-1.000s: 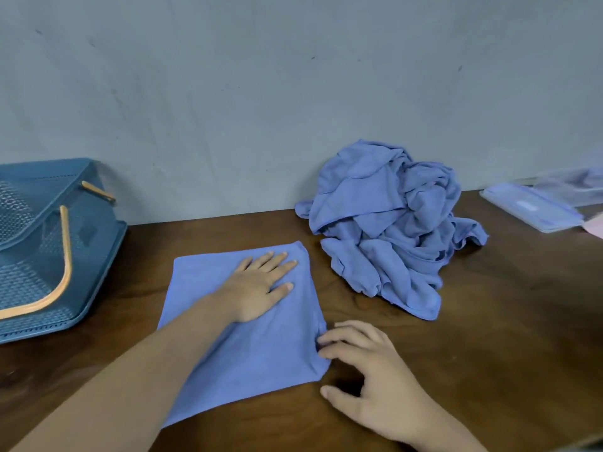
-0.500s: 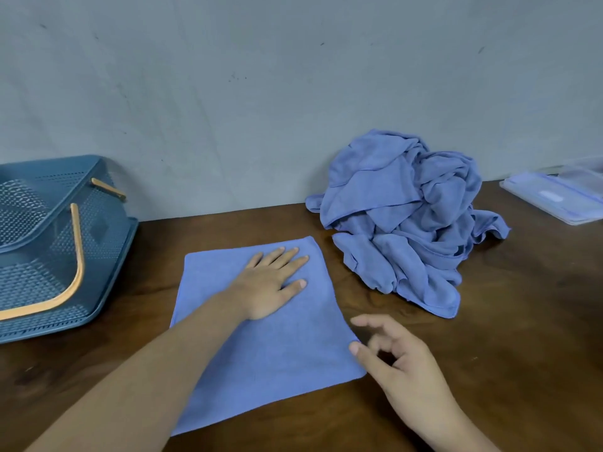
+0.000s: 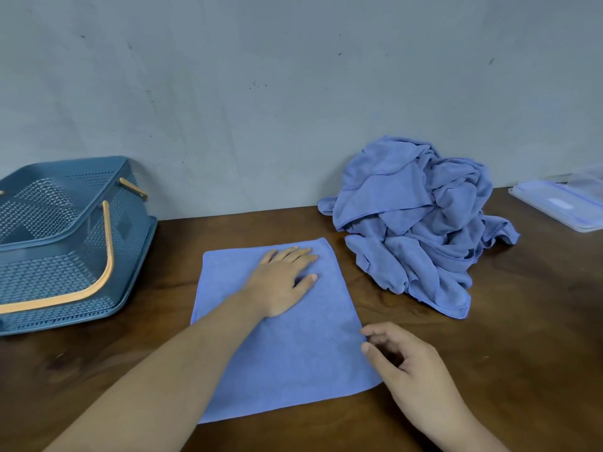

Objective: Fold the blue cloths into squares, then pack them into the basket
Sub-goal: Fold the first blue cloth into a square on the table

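Right grip: our right hand (image 3: 414,370) holds nothing that we can see. Its fingers are loosely curled, with thumb and forefinger tips at the right edge of the flat blue cloth (image 3: 293,360). We cannot tell whether they touch it.
Left grip: our left hand (image 3: 280,285) lies palm down on the far half of that cloth, fingers straight and slightly spread, pressing rather than grasping. The forearm crosses the cloth's near left corner.
Flat cloth: it lies spread as one smooth square-like sheet in the middle of the table (image 3: 522,353), between our two hands, turned a little so its near corner points right.
Table: we see dark brown wood grain around the cloth.
Pile: a crumpled pile of blue cloths (image 3: 417,216) sits beyond and to the right of the flat one, near it but apart, against the wall.
Basket: the blue perforated basket (image 3: 58,275) stands well to the left, cut off by the frame edge. Its orange handle (image 3: 109,243) hangs across the near side.
Container: a clear plastic container (image 3: 561,207) rests at the far right.
Wall: a grey wall (image 3: 261,93) rises behind everything.
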{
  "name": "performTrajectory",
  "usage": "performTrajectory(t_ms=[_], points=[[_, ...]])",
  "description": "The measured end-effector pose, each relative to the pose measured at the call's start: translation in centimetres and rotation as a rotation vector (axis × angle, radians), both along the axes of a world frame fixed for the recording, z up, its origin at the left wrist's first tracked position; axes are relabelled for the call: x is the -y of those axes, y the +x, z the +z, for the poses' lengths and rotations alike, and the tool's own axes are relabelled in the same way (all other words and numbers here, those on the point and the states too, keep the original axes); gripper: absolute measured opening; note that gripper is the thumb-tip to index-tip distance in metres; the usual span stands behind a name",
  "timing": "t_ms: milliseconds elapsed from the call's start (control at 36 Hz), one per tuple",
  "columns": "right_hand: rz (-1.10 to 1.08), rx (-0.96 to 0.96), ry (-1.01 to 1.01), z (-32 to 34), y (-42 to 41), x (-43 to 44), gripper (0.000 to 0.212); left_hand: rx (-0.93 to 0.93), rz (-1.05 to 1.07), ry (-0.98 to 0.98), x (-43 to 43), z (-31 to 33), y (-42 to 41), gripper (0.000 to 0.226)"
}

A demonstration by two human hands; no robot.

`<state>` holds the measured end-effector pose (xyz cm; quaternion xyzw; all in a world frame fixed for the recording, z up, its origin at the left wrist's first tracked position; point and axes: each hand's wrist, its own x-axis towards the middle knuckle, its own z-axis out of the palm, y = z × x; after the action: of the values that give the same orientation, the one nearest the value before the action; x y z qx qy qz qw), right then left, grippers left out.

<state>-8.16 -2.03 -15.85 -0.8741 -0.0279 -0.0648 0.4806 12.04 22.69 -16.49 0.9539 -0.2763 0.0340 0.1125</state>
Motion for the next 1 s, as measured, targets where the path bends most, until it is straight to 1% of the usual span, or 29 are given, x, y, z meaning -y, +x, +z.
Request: performTrajectory(t_ms=[56, 139, 222, 306, 361, 444, 556, 694, 833, 944, 1000], points=[[-0.020, 0.022, -0.027, 0.2, -0.1, -0.2, 0.017, 0.100, 0.047, -0.036, -0.4, 0.5, -1.0, 0.057], [-0.006, 0.026, -0.070, 0.9, 0.8, 0.0, 0.016, 0.145, 0.174, -0.098, -2.6, 0.8, -2.9, 0.057], [0.065, 0.031, -0.132, 1.4, 2.7, 0.3, 0.018, 0.084, 0.268, -0.113, -5.1, 0.4, -5.5, 0.063], [0.161, 0.063, -0.255, 1.6, 5.2, 0.0, 0.023, 0.042, 0.282, -0.065, -6.7, -0.5, -7.8, 0.073], [0.227, 0.090, -0.363, 1.7, 7.4, -0.6, 0.028, -0.002, 0.283, -0.040, -7.5, -1.0, -8.9, 0.069], [0.319, 0.118, -0.525, 1.3, 11.9, -1.9, 0.039, -0.046, 0.302, -0.064, -8.4, -1.2, -9.6, 0.062], [0.340, 0.107, -0.680, 0.2, 17.3, -3.3, 0.055, -0.063, 0.320, -0.057, -8.6, -0.8, -9.7, 0.062], [0.335, 0.033, -0.759, -0.7, 19.2, -4.3, 0.061, -0.109, 0.334, -0.015, -9.0, -0.5, -10.4, 0.064], [0.330, -0.002, -0.769, -1.5, 19.7, -4.4, 0.069, -0.183, 0.464, 0.051, -12.2, 0.1, -10.7, 0.071], [0.317, -0.028, -0.776, -1.3, 19.8, -4.9, 0.070, -0.204, 0.498, 0.042, -13.2, 0.3, -10.4, 0.072], [0.308, -0.049, -0.763, -1.3, 19.5, -4.9, 0.073, -0.179, 0.528, 0.011, -13.0, 0.5, -10.2, 0.069]])
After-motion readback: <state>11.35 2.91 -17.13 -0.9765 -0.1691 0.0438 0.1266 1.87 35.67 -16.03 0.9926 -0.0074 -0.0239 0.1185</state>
